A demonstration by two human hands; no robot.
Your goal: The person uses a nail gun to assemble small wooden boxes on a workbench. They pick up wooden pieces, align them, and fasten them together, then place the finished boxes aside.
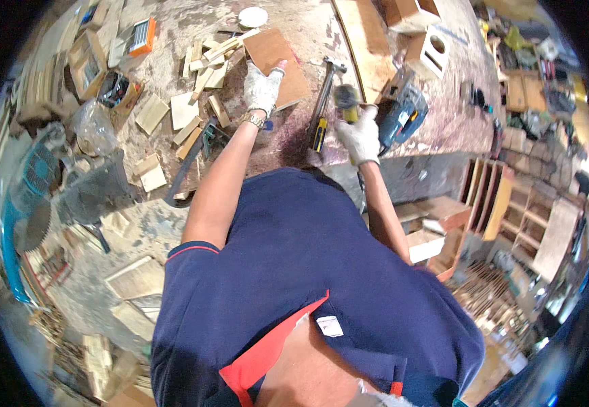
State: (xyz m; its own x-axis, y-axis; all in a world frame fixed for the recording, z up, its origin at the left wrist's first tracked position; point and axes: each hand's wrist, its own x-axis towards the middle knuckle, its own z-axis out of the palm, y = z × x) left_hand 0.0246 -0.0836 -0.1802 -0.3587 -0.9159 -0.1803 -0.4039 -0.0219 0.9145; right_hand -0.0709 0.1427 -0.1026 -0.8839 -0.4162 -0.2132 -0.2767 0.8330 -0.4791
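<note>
My left hand [262, 87], in a white work glove with some bare fingertip, grips the left edge of a flat reddish-brown wooden board [288, 71] on the workbench. Its thumb side lies over the board's face; the other fingers are partly hidden. My right hand [360, 138], also gloved, is closed around a yellow-and-black tool [347, 102] whose dark round end points away from me. Its exact kind is unclear. Between my hands lies a claw hammer [322, 102] with a yellow-and-black grip. Just right of my right hand rests a blue power tool [404, 115].
Wood offcuts [206, 64] lie left of the board, near a white round lid [252, 17] and an orange box [143, 36]. A long plank [366, 47] and wooden boxes [427, 51] occupy the right side. A blue saw [23, 190] stands at far left.
</note>
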